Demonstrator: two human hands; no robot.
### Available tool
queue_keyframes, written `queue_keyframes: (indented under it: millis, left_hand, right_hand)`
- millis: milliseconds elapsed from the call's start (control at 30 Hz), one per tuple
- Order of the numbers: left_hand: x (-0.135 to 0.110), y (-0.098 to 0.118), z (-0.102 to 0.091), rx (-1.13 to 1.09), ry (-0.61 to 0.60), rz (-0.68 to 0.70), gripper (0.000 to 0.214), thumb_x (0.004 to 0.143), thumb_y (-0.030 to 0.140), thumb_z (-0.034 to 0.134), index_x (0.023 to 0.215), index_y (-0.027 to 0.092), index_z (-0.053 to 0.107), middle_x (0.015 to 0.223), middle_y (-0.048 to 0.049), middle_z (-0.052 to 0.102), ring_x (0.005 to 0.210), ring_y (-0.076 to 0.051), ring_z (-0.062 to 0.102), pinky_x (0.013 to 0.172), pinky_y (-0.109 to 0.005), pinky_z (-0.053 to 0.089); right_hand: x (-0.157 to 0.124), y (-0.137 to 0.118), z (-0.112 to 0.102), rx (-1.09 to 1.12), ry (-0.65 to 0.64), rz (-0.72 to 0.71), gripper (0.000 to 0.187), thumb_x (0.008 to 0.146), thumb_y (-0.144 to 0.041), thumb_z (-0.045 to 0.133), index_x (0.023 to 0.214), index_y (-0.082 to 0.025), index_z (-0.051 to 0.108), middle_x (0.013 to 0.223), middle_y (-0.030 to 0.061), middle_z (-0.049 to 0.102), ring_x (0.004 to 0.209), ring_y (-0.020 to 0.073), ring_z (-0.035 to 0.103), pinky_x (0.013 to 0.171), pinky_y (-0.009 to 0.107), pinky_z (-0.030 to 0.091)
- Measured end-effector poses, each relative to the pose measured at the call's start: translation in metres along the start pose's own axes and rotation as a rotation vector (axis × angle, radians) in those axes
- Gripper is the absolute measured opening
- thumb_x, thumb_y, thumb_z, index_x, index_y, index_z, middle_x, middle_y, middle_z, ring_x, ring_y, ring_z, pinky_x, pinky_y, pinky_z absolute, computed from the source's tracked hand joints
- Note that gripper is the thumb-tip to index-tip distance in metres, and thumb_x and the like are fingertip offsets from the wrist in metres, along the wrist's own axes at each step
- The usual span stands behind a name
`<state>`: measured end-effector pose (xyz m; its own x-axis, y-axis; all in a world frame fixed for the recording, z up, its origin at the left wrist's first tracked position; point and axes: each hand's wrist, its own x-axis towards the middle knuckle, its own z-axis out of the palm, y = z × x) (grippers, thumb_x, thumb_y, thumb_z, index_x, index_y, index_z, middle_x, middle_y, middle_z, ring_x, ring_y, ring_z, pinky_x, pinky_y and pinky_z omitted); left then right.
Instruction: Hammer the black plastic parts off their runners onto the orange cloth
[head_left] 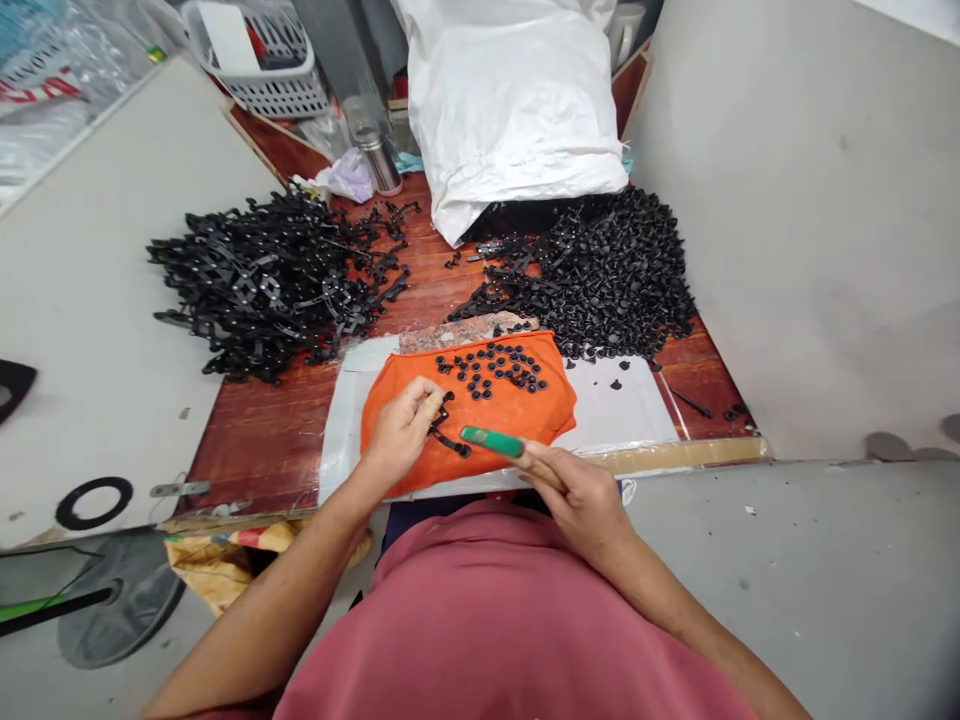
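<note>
My left hand (409, 425) pinches a black linked plastic piece (452, 443) over an orange cloth (390, 385). Part of that piece is hidden behind the fingers. Closed in my right hand (581, 495) is a tool with a green end (491, 440), slightly blurred, which points left towards the black piece. I cannot make out the tool's exact kind. Small round black caps (487, 383) lie scattered on the cloth, just beyond both hands.
A tall heap of black linked parts (262, 275) stands at the left. Small black plugs (622, 275) are piled at the right, below a large white sack (517, 100). A steel flask (381, 160) and a white basket (281, 90) stand behind. Pale boards flank the red-brown table (259, 430).
</note>
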<state>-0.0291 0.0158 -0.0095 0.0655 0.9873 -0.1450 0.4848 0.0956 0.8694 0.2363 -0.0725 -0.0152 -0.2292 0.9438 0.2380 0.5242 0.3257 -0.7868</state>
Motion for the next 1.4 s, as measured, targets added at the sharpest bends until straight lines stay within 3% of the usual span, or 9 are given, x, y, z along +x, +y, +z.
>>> queue_keyframes:
  millis: [133,333,800,967,1100,1233,1333,1400]
  left_hand:
    - [0.015,0.003,0.003,0.062,-0.086,0.034,0.027,0.099,0.045,0.045,0.093,0.022,0.057,0.072,0.0029,0.056,0.065,-0.013,0.052,0.058,-0.024,0.037]
    - [0.023,0.008,0.018,0.092,-0.116,0.045,0.017,0.097,0.036,0.044,0.100,0.023,0.054,0.065,0.0055,0.049,0.060,-0.013,0.049,0.058,-0.025,0.035]
    - [0.022,0.012,0.021,0.201,-0.098,0.064,0.010,0.094,0.027,0.049,0.099,0.021,0.056,0.071,0.0031,0.059,0.065,-0.015,0.054,0.066,-0.027,0.039]
    - [0.024,0.011,0.020,0.199,-0.134,0.055,0.009,0.091,0.024,0.052,0.098,0.022,0.056,0.070,0.0035,0.060,0.064,-0.014,0.054,0.064,-0.026,0.039]
    - [0.026,0.012,0.019,0.171,-0.140,0.046,0.009,0.090,0.024,0.053,0.098,0.022,0.056,0.064,0.0054,0.055,0.061,-0.014,0.052,0.062,-0.026,0.037]
    - [0.027,0.010,0.020,0.132,-0.139,0.028,0.010,0.089,0.025,0.053,0.098,0.021,0.056,0.065,0.0056,0.054,0.061,-0.013,0.051,0.059,-0.025,0.034]
    - [0.027,0.006,0.021,0.124,-0.146,0.011,0.010,0.089,0.026,0.053,0.097,0.022,0.056,0.062,0.0069,0.050,0.057,-0.012,0.045,0.057,-0.025,0.031]
    - [0.027,0.004,0.021,0.110,-0.144,0.005,0.010,0.089,0.027,0.054,0.098,0.022,0.056,0.061,0.0074,0.048,0.056,-0.012,0.044,0.057,-0.025,0.031]
  right_hand:
    - [-0.018,0.010,-0.010,-0.024,0.014,0.196,0.042,0.102,-0.029,0.059,0.144,-0.025,0.061,0.129,0.0077,0.075,0.111,0.0236,0.075,0.096,0.036,0.060]
    - [-0.031,0.025,-0.007,-0.086,-0.075,0.279,0.048,0.104,-0.027,0.049,0.152,-0.026,0.054,0.137,0.0071,0.070,0.115,0.0250,0.073,0.094,0.040,0.062]
    - [-0.027,0.024,-0.008,-0.071,-0.084,0.256,0.045,0.105,-0.027,0.048,0.149,-0.026,0.058,0.136,0.0058,0.071,0.114,0.0219,0.073,0.095,0.037,0.060]
    - [-0.007,0.013,-0.019,-0.110,-0.061,0.174,0.048,0.106,-0.026,0.045,0.153,-0.028,0.052,0.135,0.0070,0.072,0.114,0.0220,0.072,0.096,0.036,0.059]
    - [0.017,0.001,-0.023,-0.224,-0.009,0.058,0.052,0.107,-0.028,0.044,0.158,-0.031,0.045,0.114,0.0067,0.076,0.089,0.0195,0.074,0.085,0.032,0.059]
    - [0.029,-0.001,-0.012,-0.399,-0.016,0.012,0.053,0.107,-0.027,0.041,0.159,-0.030,0.045,0.091,0.0049,0.072,0.067,0.0163,0.066,0.069,0.027,0.057]
    - [0.030,0.003,-0.003,-0.527,-0.104,0.030,0.053,0.106,-0.025,0.040,0.159,-0.030,0.046,0.084,0.0040,0.069,0.061,0.0165,0.063,0.062,0.027,0.054]
    - [0.029,0.005,-0.002,-0.511,-0.063,0.016,0.054,0.107,-0.026,0.039,0.160,-0.028,0.043,0.088,0.0056,0.070,0.065,0.0175,0.065,0.066,0.028,0.056]
